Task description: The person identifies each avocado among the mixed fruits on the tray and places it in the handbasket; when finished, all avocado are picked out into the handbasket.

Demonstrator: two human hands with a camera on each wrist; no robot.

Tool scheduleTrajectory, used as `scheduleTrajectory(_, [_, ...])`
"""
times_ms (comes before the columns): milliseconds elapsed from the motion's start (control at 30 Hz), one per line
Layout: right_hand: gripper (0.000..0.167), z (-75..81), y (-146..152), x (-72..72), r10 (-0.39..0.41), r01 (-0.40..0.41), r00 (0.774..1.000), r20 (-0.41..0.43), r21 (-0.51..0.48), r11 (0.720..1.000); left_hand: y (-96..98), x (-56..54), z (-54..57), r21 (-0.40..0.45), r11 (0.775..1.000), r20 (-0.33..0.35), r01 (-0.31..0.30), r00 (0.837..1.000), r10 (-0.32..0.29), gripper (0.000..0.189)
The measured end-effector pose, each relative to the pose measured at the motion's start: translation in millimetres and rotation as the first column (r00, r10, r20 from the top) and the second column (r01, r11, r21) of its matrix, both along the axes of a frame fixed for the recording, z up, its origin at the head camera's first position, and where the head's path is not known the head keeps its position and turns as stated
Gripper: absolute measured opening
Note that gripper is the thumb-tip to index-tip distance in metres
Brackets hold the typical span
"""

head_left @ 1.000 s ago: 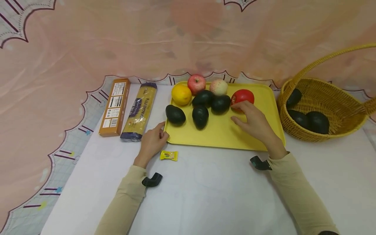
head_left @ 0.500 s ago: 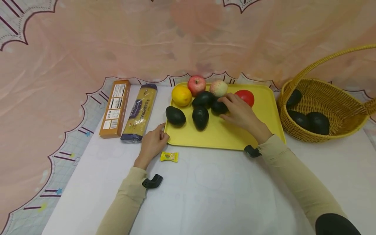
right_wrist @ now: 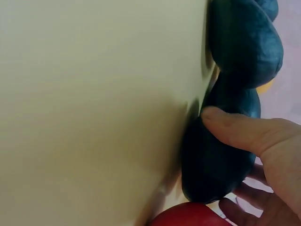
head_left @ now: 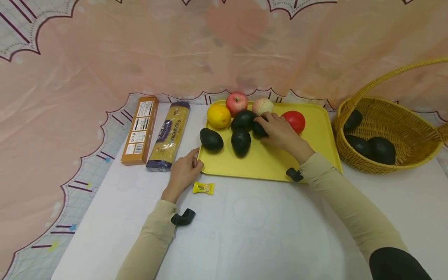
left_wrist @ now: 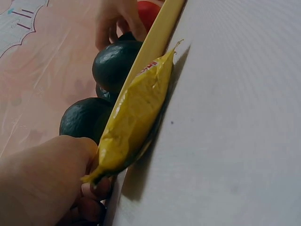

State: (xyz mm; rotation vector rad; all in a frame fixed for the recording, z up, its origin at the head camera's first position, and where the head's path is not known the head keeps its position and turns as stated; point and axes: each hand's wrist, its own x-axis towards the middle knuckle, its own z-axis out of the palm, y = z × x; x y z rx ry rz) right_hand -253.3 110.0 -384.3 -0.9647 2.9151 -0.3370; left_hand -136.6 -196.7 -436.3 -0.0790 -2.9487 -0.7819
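My right hand (head_left: 280,134) grips a dark green avocado (right_wrist: 211,160) on the yellow tray (head_left: 269,165), its thumb on the near side and its fingers curled over the far side. Close by lie three more avocados (head_left: 240,142), a lemon (head_left: 218,116), a red apple (head_left: 237,102) and a pale peach (head_left: 262,105). A red tomato (head_left: 294,121) sits just right of that hand. My left hand (head_left: 183,170) holds the tray's left front corner, with the fingers partly hidden. A yellow wrapped candy (left_wrist: 136,122) lies on the white table beside it.
At the right stands a wicker basket (head_left: 414,134) with a tall handle and three avocados inside. Left of the tray lie a spaghetti packet (head_left: 169,134) and an orange-brown box (head_left: 140,130). A peach-coloured patterned cloth (head_left: 157,50) hangs behind.
My right hand has moved left from beside the tomato to the rightmost avocado on the tray and taken hold of it. The left hand stays at the tray corner.
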Motion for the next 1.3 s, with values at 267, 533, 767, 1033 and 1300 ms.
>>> scheduleTrajectory(267, [0.065, 1.9, 0.3, 3.8, -0.043, 0.044, 0.999, 0.013, -0.055, 0.998, 2.0, 0.2, -1.7, -0.002, 1.000, -0.012, 0.002, 1.000, -0.002, 0.047])
scheduleTrajectory(533, [0.062, 9.5, 4.0, 14.6, -0.051, 0.053, 0.999, 0.014, -0.196, 0.979, 0.5, 0.2, -0.9, -0.011, 1.000, -0.004, -0.007, 1.000, 0.007, 0.047])
scheduleTrajectory(767, [0.060, 13.3, 12.9, 25.8, -0.059, 0.058, 0.998, 0.005, -0.310, 0.949, -0.3, -0.7, -1.9, -0.016, 1.000, -0.002, -0.009, 1.000, 0.009, 0.047])
scheduleTrajectory(1033, [0.060, 16.4, 29.2, 37.6, -0.117, 0.089, 0.992, -0.042, -0.413, 0.906, 1.0, -0.6, -1.3, -0.014, 1.000, 0.000, -0.004, 1.000, 0.004, 0.047])
scheduleTrajectory(1300, [0.065, 18.6, 47.7, 44.6, -0.172, 0.138, 0.985, -0.035, -0.453, 0.881, 1.5, -0.9, -1.6, -0.023, 1.000, -0.001, -0.008, 1.000, 0.008, 0.047])
